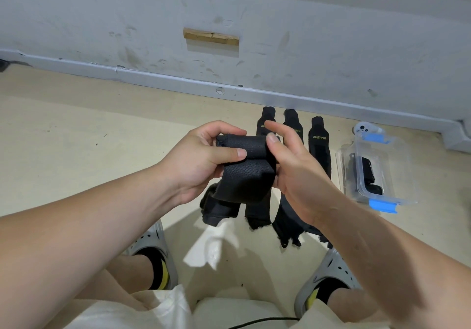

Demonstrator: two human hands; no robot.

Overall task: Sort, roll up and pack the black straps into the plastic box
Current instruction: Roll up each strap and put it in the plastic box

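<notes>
A black strap (246, 165) is held up at chest height, its top end partly rolled and its tail hanging down. My left hand (201, 160) pinches the roll from the left, thumb on the front. From the right, my right hand (293, 165) grips the same strap, forefinger raised above the roll. On the floor behind lie three more black straps (319, 147) side by side, printed XUEYING. The clear plastic box (382, 170) with blue clips sits at the right, with rolled black straps inside.
A white game controller (363, 128) lies behind the box by the grey baseboard (153, 76). A crumpled white tissue (211, 247) lies on the beige floor between my two feet in grey clogs. A black cable (265, 321) runs along the bottom edge.
</notes>
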